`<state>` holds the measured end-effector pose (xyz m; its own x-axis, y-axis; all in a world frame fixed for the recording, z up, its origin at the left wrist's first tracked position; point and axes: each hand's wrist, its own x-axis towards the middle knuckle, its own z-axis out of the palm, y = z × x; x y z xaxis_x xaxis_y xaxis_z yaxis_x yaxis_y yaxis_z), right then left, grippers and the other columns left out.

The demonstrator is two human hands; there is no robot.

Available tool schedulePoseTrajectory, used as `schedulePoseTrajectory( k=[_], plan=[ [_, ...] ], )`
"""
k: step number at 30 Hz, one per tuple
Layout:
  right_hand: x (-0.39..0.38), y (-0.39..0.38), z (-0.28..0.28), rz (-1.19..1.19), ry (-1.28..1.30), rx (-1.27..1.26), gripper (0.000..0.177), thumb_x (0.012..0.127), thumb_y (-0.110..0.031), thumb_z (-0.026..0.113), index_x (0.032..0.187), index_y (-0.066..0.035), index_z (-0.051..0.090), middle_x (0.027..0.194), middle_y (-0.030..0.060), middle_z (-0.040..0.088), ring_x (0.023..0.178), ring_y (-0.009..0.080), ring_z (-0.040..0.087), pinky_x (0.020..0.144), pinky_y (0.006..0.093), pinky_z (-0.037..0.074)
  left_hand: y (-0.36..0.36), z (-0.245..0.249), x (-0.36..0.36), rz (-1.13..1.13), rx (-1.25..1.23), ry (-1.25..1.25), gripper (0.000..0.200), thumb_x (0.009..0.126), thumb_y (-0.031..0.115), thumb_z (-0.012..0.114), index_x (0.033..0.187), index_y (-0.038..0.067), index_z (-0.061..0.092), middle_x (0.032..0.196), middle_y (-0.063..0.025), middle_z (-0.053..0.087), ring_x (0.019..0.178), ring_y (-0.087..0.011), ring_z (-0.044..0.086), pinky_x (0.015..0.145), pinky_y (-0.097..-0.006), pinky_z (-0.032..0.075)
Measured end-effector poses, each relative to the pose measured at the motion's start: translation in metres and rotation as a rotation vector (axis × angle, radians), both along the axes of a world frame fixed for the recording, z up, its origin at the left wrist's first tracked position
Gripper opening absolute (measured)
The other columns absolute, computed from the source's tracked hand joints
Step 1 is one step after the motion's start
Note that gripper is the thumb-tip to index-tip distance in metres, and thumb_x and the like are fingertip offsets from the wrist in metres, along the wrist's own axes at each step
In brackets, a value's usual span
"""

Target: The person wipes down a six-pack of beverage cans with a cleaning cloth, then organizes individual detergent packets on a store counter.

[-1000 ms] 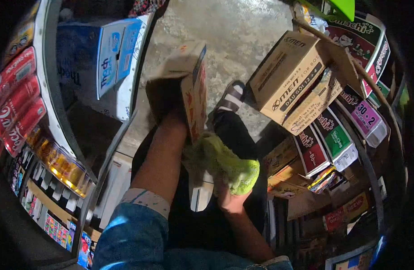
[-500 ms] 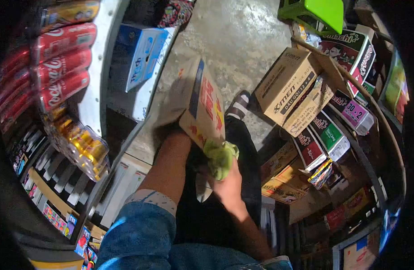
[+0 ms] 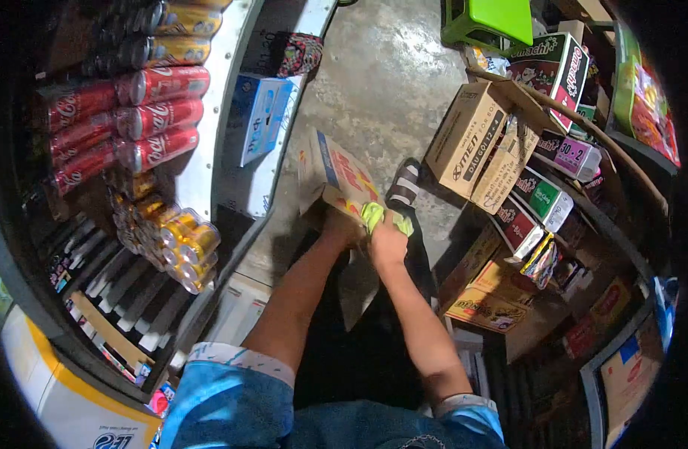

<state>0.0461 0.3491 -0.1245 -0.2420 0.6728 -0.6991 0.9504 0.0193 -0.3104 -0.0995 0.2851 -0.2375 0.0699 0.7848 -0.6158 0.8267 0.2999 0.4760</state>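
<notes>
An open cardboard box (image 3: 347,173) with a blue stripe and red and yellow print is held tilted in front of my legs. My left hand (image 3: 342,227) is at the box's near lower edge, its fingers mostly hidden by the cardboard. A yellow-green cloth (image 3: 374,215) is gripped in my right hand (image 3: 389,241), against the box's right side. A cardboard flap hangs below the hands.
Red cans (image 3: 164,118) and gold cans (image 3: 187,243) fill shelves at the left. A blue-and-white box (image 3: 262,120) lies beyond them. An X-Men carton (image 3: 471,142), noodle boxes (image 3: 546,202) and a green stool (image 3: 497,21) are at the right.
The box has shifted slightly right and down in the view. Both hands remain at it, the right one with the cloth moving up and right. The view has shifted, showing more of the left shelves.
</notes>
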Motion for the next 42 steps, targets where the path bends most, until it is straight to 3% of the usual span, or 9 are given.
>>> schedulePoseTrajectory(
  k=[1, 4, 11, 17, 22, 28, 32, 38, 42],
  plan=[
    [-0.004, 0.002, -0.001, 0.024, -0.018, 0.049, 0.041, 0.078, -0.015, 0.079, 0.115, -0.005, 0.066, 0.124, 0.0184, 0.061, 0.089, 0.0344, 0.073, 0.072, 0.0455, 0.061, 0.033, 0.051, -0.009, -0.342, -0.152, 0.176, 0.086, 0.069, 0.054, 0.087, 0.135, 0.007, 0.059, 0.111, -0.0225, 0.072, 0.108, -0.0384, 0.070, 0.105, -0.0510, 0.049],
    [-0.001, 0.028, 0.019, 0.002, 0.005, 0.088, 0.044, 0.081, -0.018, 0.077, 0.120, -0.006, 0.063, 0.122, 0.0168, 0.062, 0.087, 0.0345, 0.074, 0.071, 0.0455, 0.061, 0.075, 0.147, -0.009, -0.079, -0.274, 0.082, 0.085, 0.066, 0.056, 0.089, 0.128, 0.004, 0.062, 0.098, -0.0233, 0.072, 0.099, -0.0437, 0.070, 0.091, -0.0525, 0.056],
    [0.059, 0.015, -0.036, -0.174, 0.565, -0.110, 0.056, 0.083, -0.021, 0.077, 0.135, -0.007, 0.061, 0.126, 0.0262, 0.062, 0.116, 0.0467, 0.062, 0.100, 0.0507, 0.052, 0.068, 0.242, -0.061, -0.024, -0.193, 0.045, 0.110, 0.070, 0.055, 0.089, 0.150, 0.000, 0.039, 0.135, -0.0282, 0.061, 0.114, -0.0463, 0.067, 0.093, -0.0525, 0.056],
    [0.067, 0.014, 0.072, -0.515, 0.268, -1.054, 0.096, 0.091, -0.081, 0.054, 0.142, -0.001, 0.060, 0.148, 0.0192, 0.060, 0.130, 0.0295, 0.063, 0.112, 0.0419, 0.047, 0.071, 0.383, -0.082, 0.058, -0.200, 0.102, 0.099, 0.068, 0.053, 0.091, 0.141, 0.001, 0.049, 0.119, -0.0205, 0.066, 0.104, -0.0419, 0.070, 0.087, -0.0505, 0.057],
    [0.020, -0.033, 0.153, -1.232, 0.932, -1.658, 0.091, 0.101, -0.076, 0.041, 0.157, -0.004, 0.044, 0.161, 0.0174, 0.044, 0.150, 0.0331, 0.040, 0.121, 0.0522, 0.038, 0.071, 0.473, -0.088, 0.082, -0.165, 0.127, 0.090, 0.062, 0.051, 0.095, 0.128, 0.001, 0.059, 0.110, -0.0162, 0.067, 0.098, -0.0393, 0.071, 0.078, -0.0465, 0.059],
    [-0.019, 0.013, 0.187, -1.618, 1.052, -1.250, 0.069, 0.089, -0.050, 0.064, 0.142, -0.006, 0.056, 0.134, 0.0161, 0.064, 0.120, 0.0310, 0.064, 0.107, 0.0489, 0.050, 0.056, 0.461, -0.084, -0.028, 0.097, 0.056, 0.091, 0.058, 0.042, 0.098, 0.129, 0.001, 0.058, 0.115, -0.0195, 0.062, 0.103, -0.0426, 0.064, 0.088, -0.0498, 0.055],
    [0.008, 0.056, 0.186, -1.251, 1.339, -0.930, 0.085, 0.076, -0.040, 0.076, 0.147, -0.001, 0.049, 0.132, 0.0139, 0.066, 0.115, 0.0261, 0.069, 0.100, 0.0412, 0.057, 0.061, 0.442, -0.075, 0.035, 0.298, -0.044, 0.097, 0.059, 0.037, 0.101, 0.136, 0.001, 0.053, 0.124, -0.0195, 0.057, 0.115, -0.0394, 0.060, 0.099, -0.0506, 0.051],
    [0.052, 0.167, 0.268, -0.930, 1.296, -0.632, 0.115, 0.063, -0.039, 0.081, 0.161, -0.003, 0.032, 0.150, 0.0135, 0.054, 0.135, 0.0270, 0.055, 0.115, 0.0391, 0.043, 0.133, 0.423, -0.065, 0.549, 0.158, -1.120, 0.135, 0.064, 0.033, 0.102, 0.162, 0.007, 0.013, 0.159, -0.0166, 0.035, 0.144, -0.0332, 0.044, 0.121, -0.0507, 0.038],
    [0.047, 0.192, 0.299, -0.793, 1.118, -0.389, 0.106, 0.074, -0.043, 0.077, 0.161, -0.002, 0.031, 0.150, 0.0106, 0.052, 0.134, 0.0222, 0.053, 0.113, 0.0359, 0.041, 0.183, 0.408, -0.041, 0.883, -0.053, -1.381, 0.094, 0.080, 0.020, 0.084, 0.157, 0.003, 0.033, 0.146, -0.0149, 0.051, 0.130, -0.0243, 0.056, 0.109, -0.0399, 0.049]
  ],
)
